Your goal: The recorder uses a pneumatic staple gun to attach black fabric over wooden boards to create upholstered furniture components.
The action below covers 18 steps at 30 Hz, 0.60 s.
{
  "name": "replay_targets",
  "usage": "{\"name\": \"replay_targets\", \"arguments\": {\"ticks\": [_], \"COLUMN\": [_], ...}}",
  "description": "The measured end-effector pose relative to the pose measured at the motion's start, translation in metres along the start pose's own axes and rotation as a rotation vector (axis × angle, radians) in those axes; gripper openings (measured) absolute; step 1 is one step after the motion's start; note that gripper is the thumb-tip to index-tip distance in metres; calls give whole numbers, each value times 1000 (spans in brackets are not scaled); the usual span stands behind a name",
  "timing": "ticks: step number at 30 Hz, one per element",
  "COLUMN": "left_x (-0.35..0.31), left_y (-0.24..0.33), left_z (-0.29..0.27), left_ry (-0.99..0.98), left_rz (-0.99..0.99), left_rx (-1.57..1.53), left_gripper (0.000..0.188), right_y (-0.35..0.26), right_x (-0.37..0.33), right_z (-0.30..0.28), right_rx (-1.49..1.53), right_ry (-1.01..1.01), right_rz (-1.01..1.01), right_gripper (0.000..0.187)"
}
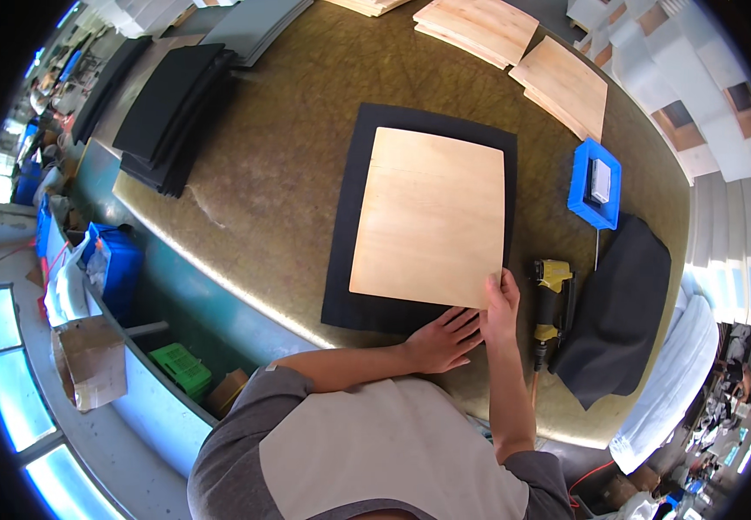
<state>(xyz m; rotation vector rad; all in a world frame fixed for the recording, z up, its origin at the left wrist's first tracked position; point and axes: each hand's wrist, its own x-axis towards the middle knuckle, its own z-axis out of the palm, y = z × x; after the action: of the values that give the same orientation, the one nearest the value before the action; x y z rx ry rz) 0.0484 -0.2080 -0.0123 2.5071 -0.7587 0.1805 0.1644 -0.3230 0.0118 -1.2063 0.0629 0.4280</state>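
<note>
A board, laid on black cloth, is pinched at its near-right corner by the right hand; the left hand is splayed; skewing could be caused by one-sided pulling.

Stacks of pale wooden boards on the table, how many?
3: far stack, cut off by the frame; middle stack, right of it; right stack, nearest the blue tray. More may lie out of frame.
</note>
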Motion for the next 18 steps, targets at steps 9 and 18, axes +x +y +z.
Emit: {"name": "replay_targets", "arguments": {"ticks": [9,18], "left_x": [0,-6], "left_y": [0,-5], "left_z": [6,8], "left_ry": [1,60], "left_rz": [-6,165], "left_rx": [2,-13], "left_gripper": [55,38], "right_y": [13,-9], "right_x": [10,18], "right_z": [-8,-15], "right_rx": [-116,-822], "right_ry": [81,81], "right_rz": [69,0], "right_gripper": [18,24]}}
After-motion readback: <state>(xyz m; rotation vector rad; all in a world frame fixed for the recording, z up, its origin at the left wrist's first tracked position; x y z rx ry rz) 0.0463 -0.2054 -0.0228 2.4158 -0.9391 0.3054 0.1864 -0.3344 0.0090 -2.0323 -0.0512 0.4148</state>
